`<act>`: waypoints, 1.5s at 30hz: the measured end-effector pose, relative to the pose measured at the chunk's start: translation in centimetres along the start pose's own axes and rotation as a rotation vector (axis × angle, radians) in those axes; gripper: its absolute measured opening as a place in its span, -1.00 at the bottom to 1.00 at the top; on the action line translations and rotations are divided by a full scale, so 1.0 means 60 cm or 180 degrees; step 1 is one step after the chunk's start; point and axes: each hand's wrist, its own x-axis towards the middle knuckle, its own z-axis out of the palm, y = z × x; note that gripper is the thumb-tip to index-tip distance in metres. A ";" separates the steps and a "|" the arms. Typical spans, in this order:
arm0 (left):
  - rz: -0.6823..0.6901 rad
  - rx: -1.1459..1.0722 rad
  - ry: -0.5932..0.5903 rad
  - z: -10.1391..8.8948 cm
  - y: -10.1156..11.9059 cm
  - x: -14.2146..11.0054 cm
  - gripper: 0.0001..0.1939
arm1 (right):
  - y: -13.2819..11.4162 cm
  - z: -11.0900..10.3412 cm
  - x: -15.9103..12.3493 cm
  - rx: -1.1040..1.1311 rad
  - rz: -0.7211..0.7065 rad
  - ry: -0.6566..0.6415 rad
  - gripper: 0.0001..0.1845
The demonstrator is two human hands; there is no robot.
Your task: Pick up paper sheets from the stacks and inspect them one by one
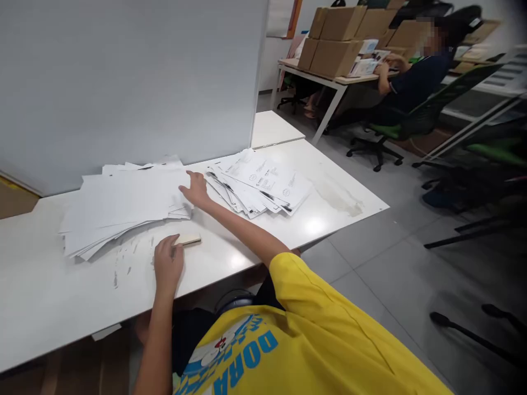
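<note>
My left hand (168,259) rests low over the white table, its fingers closed round one end of a small, flat, cream-coloured bar (190,239) with a dark lower edge. What kind of thing the bar is, I cannot tell. Beyond it, my right hand (196,191) reaches to the right edge of a fanned stack of blank white sheets (127,195), thumb and fingers apart. It lies at the sheets' edge, and no sheet is visibly gripped. Right of that hand is a second, untidy pile of printed sheets (267,178) with round marks and dark smudges.
A tall grey-white panel (123,82) stands behind the white table (24,285). Dark smears mark the tabletop near my left hand. A cardboard box (16,200) is at the far left. Across the aisle, a seated person (420,82) handles papers beside stacked cartons (333,55).
</note>
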 end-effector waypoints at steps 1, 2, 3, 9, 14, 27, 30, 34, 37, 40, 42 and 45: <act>-0.0001 -0.0001 -0.0014 0.000 0.000 0.000 -0.66 | 0.019 -0.029 -0.002 -0.0176 -0.0074 0.0084 -0.32; -0.0007 0.0001 -0.0021 0.000 0.001 0.001 -0.66 | 0.041 -0.062 -0.004 -0.0357 -0.0128 0.0159 -0.35; -0.0017 0.0007 -0.0025 0.000 0.002 0.001 -0.66 | 0.065 -0.099 -0.007 -0.0659 -0.0183 0.0222 -0.38; 0.0079 0.0072 0.0013 0.003 0.006 0.002 -0.64 | 0.201 -0.291 -0.053 -0.2220 0.0891 0.0067 0.01; 0.0151 0.0083 0.0040 0.004 0.005 0.000 -0.65 | 0.231 -0.330 -0.097 -0.2432 0.1317 0.0225 -0.10; 0.0228 0.0275 0.0055 0.005 0.005 -0.007 -0.60 | 0.234 -0.323 -0.119 -0.3089 0.0606 0.0350 -0.73; 0.0219 0.0278 0.0089 0.006 0.003 -0.004 -0.61 | 0.232 -0.329 -0.123 -0.3097 0.0623 0.0355 -0.70; 0.0503 0.0282 0.0354 0.006 0.003 -0.007 -0.64 | 0.212 -0.351 -0.159 -0.2574 0.0438 0.0844 -0.59; 0.0915 0.0299 0.0502 0.002 0.005 -0.013 -0.67 | 0.184 -0.372 -0.210 -0.1428 -0.0152 0.1640 -0.63; 0.1231 0.0173 0.0383 0.002 0.019 -0.020 -0.70 | 0.158 -0.382 -0.256 0.0081 -0.0512 0.2257 -0.71; 0.1167 -0.0166 0.0185 0.010 0.039 -0.028 -0.66 | 0.149 -0.370 -0.272 0.1066 -0.0480 0.2449 -0.73; 0.0619 -0.1236 -0.0615 0.044 0.084 -0.051 -0.40 | 0.152 -0.314 -0.280 0.2249 -0.0128 0.2608 -0.66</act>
